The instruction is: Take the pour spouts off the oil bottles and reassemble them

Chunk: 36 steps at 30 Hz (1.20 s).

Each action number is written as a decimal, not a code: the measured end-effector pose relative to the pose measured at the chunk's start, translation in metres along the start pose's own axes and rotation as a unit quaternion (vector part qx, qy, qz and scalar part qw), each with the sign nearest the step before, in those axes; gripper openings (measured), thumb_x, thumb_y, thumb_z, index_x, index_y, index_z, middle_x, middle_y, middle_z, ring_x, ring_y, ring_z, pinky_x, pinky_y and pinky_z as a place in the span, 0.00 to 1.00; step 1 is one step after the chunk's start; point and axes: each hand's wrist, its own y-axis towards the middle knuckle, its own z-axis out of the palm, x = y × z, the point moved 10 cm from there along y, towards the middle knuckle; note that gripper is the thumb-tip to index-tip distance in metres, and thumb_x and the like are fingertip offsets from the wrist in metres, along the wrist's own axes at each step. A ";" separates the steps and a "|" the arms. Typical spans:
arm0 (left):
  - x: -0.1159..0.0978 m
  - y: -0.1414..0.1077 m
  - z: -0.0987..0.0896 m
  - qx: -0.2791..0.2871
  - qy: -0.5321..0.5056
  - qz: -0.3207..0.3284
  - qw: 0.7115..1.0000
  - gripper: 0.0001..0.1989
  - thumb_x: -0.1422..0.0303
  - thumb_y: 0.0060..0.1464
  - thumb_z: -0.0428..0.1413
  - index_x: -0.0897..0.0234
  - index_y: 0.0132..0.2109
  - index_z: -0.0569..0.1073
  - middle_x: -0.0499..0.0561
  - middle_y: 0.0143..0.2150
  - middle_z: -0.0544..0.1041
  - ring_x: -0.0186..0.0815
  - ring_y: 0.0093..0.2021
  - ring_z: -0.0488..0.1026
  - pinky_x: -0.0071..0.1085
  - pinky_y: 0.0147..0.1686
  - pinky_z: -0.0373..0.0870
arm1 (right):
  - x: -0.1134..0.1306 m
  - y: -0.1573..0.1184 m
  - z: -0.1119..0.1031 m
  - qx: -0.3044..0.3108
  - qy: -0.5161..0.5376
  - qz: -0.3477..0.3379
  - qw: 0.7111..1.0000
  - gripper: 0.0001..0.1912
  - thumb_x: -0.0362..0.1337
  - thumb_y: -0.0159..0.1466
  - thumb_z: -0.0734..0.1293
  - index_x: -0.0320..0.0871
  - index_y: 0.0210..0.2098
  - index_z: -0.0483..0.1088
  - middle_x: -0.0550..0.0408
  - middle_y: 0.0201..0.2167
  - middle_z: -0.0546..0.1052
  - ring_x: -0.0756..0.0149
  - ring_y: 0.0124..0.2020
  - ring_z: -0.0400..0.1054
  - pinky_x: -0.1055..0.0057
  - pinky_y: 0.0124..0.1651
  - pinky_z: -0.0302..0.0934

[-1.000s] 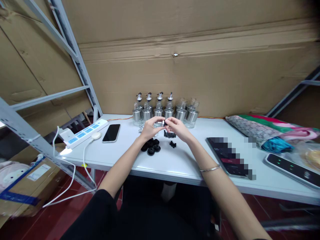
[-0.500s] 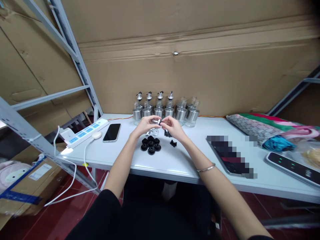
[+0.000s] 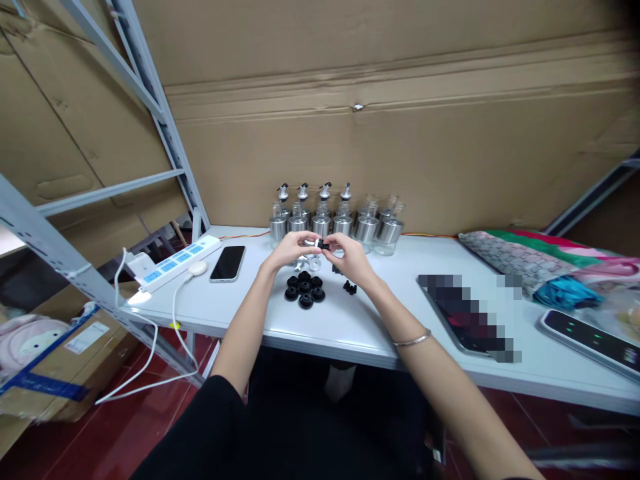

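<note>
The white surface is broad, with bare space towards its front edge, so working a little lower over it would keep a dropped part close. Glass-and-steel bottles stand in rows at the back, just beyond the knuckles; drawing the work nearer should spare them a knock. The left hand and right hand meet above the surface, each grip closed in a pinch: left on the silver end, right on the black end of a small silver-and-black fitting (one piece or two, I cannot tell). Ends in line and even pressure should serve best. Flanged black caps lie clustered in front; tiny black pieces, to their right, look easiest to scatter.
</note>
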 end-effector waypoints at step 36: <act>0.075 -0.009 -0.007 0.037 0.341 -0.078 0.936 0.37 0.52 0.44 0.62 0.56 0.60 0.62 0.55 0.57 0.66 0.48 0.60 0.57 0.44 0.59 0.55 | -0.087 -0.025 0.061 0.112 0.183 0.337 0.917 0.16 0.41 0.66 0.63 0.39 0.50 0.66 0.49 0.47 0.72 0.63 0.42 0.70 0.61 0.43 0.68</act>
